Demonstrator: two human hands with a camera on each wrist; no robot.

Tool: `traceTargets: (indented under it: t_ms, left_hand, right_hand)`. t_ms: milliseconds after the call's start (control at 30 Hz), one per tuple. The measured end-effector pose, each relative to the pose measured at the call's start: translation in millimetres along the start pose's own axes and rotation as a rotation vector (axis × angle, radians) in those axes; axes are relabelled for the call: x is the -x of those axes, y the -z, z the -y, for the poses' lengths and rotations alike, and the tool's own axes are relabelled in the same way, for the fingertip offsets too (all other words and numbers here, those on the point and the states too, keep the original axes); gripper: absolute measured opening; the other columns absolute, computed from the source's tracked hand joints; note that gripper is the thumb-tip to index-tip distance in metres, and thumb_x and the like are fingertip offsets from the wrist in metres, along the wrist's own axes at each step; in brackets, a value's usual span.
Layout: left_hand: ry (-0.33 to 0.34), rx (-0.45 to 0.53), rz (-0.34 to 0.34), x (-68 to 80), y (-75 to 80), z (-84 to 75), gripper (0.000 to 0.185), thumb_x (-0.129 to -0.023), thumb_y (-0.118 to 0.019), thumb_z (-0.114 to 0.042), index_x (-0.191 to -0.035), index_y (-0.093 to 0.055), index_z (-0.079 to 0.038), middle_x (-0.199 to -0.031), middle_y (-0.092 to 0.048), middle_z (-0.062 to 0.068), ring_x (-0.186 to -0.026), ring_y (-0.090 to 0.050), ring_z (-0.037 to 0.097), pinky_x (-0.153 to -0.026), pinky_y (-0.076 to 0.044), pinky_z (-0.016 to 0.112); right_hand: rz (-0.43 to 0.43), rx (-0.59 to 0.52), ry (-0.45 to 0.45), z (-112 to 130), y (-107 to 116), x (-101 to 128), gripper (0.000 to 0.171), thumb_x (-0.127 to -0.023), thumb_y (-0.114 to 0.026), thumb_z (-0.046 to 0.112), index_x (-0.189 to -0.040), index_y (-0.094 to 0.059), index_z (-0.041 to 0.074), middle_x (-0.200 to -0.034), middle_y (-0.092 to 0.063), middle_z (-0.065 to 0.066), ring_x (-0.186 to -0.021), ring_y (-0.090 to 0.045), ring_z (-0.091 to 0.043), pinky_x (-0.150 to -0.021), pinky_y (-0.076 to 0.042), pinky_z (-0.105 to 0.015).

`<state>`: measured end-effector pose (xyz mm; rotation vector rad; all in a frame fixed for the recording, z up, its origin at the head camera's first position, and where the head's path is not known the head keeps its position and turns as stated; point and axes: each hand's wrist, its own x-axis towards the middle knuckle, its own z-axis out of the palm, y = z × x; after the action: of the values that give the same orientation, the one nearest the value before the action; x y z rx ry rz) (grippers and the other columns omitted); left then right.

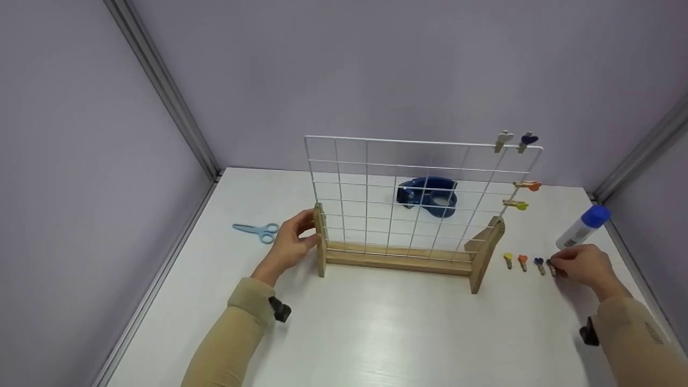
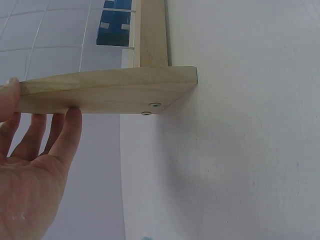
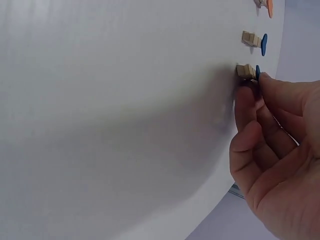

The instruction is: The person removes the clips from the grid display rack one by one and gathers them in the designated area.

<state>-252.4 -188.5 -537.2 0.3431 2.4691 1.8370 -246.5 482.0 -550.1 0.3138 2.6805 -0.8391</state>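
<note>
My left hand (image 1: 290, 244) grips the rack's (image 1: 408, 215) wooden left foot (image 2: 107, 90) at frame centre. My right hand (image 1: 583, 267) pinches a dark clip (image 1: 551, 267) on the table (image 1: 376, 322), lower right.

The left hand (image 1: 290, 244) grips the wooden stand's (image 1: 398, 258) left upright at frame centre; the right hand (image 1: 583, 266) pinches the rightmost clothespin (image 1: 551, 267), lower right; scissors (image 1: 258, 230) lie left.

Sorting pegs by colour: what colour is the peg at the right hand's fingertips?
Dark blue peg, clearest in the right wrist view.
</note>
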Motion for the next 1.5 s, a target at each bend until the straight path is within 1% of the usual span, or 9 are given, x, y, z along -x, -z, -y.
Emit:
traceTargets:
  t_ms: [200, 433, 700, 833, 967, 1067, 1133, 1200, 1500]
  left_hand:
    - [0.008, 0.013, 0.003, -0.3, 0.7, -0.6, 0.054, -0.104, -0.068, 0.008, -0.155, -0.062, -0.008, -0.155, -0.066, 0.017, -0.151, -0.061, 0.038, -0.128, -0.054, 0.055]
    - [0.002, 0.012, 0.004, -1.1, 0.0, 0.4, 0.055, -0.104, -0.068, 0.008, -0.156, -0.062, -0.01, -0.157, -0.065, 0.019, -0.152, -0.06, 0.039, -0.129, -0.051, 0.06]
    - [0.013, -0.008, -0.005, -0.6, -0.3, 1.1, 0.056, -0.104, -0.068, 0.008, -0.157, -0.062, -0.011, -0.158, -0.065, 0.016, -0.152, -0.06, 0.039, -0.128, -0.053, 0.055]
    - [0.003, 0.005, -0.009, -1.4, -0.3, 1.5, 0.056, -0.104, -0.067, 0.009, -0.156, -0.062, -0.011, -0.157, -0.066, 0.017, -0.152, -0.06, 0.039, -0.128, -0.053, 0.056]
    - [0.011, -0.002, -0.008, -1.0, -0.6, 0.5, 0.056, -0.104, -0.068, 0.007, -0.157, -0.062, -0.012, -0.158, -0.065, 0.016, -0.152, -0.06, 0.04, -0.129, -0.051, 0.058]
    - [0.012, -0.005, -0.004, -0.4, -0.8, -0.3, 0.056, -0.105, -0.068, 0.006, -0.157, -0.061, -0.012, -0.159, -0.065, 0.016, -0.153, -0.059, 0.04, -0.13, -0.05, 0.061]
    - [0.01, 0.0, -0.004, -0.3, -0.6, -0.4, 0.056, -0.104, -0.068, 0.007, -0.157, -0.062, -0.011, -0.158, -0.065, 0.016, -0.152, -0.06, 0.039, -0.129, -0.051, 0.06]
    - [0.008, 0.002, -0.006, -0.2, -0.3, -0.3, 0.055, -0.104, -0.068, 0.008, -0.156, -0.063, -0.012, -0.157, -0.066, 0.015, -0.152, -0.06, 0.039, -0.128, -0.052, 0.058]
    - [0.011, 0.003, 0.0, -0.6, -0.4, 1.0, 0.056, -0.104, -0.067, 0.008, -0.156, -0.062, -0.013, -0.158, -0.065, 0.015, -0.152, -0.06, 0.039, -0.129, -0.053, 0.056]
  right_hand:
    - [-0.037, -0.007, 0.009, -5, -2, 1, 0.036, -0.11, -0.067, 0.015, -0.132, -0.072, -0.013, -0.117, -0.078, -0.032, -0.093, -0.072, -0.027, -0.072, -0.057, -0.023]
    - [-0.098, 0.059, 0.05, -6, -1, 12, 0.036, -0.11, -0.064, 0.012, -0.136, -0.069, -0.013, -0.121, -0.073, -0.039, -0.091, -0.07, -0.033, -0.068, -0.057, -0.027]
    - [-0.16, 0.077, 0.149, 13, 12, 34, 0.037, -0.112, -0.064, 0.017, -0.135, -0.072, -0.011, -0.121, -0.075, -0.038, -0.089, -0.074, -0.029, -0.064, -0.057, -0.027]
    - [-0.217, 0.064, 0.226, 34, 22, 46, 0.036, -0.114, -0.064, 0.023, -0.133, -0.076, -0.006, -0.111, -0.082, -0.027, -0.082, -0.072, -0.012, -0.062, -0.056, -0.023]
    - [-0.283, 0.014, 0.281, 61, 33, 60, 0.036, -0.114, -0.066, 0.026, -0.13, -0.078, -0.003, -0.102, -0.085, -0.013, -0.076, -0.062, 0.006, -0.061, -0.055, -0.022]
    - [-0.335, -0.03, 0.324, 84, 41, 71, 0.034, -0.114, -0.067, 0.024, -0.129, -0.079, -0.003, -0.092, -0.08, 0.014, -0.077, -0.059, 0.012, -0.062, -0.054, -0.018]
    - [-0.374, -0.059, 0.356, 100, 46, 78, 0.031, -0.113, -0.068, 0.022, -0.127, -0.08, -0.003, -0.087, -0.07, 0.032, -0.077, -0.06, 0.016, -0.063, -0.053, -0.013]
    - [-0.404, -0.09, 0.389, 115, 50, 85, 0.03, -0.113, -0.068, 0.021, -0.126, -0.08, -0.003, -0.085, -0.063, 0.041, -0.078, -0.061, 0.018, -0.066, -0.053, -0.008]
    - [-0.552, -0.176, 0.531, 179, 73, 111, 0.029, -0.109, -0.073, 0.02, -0.121, -0.082, -0.005, -0.086, -0.065, 0.046, -0.078, -0.063, 0.017, -0.072, -0.049, 0.001]
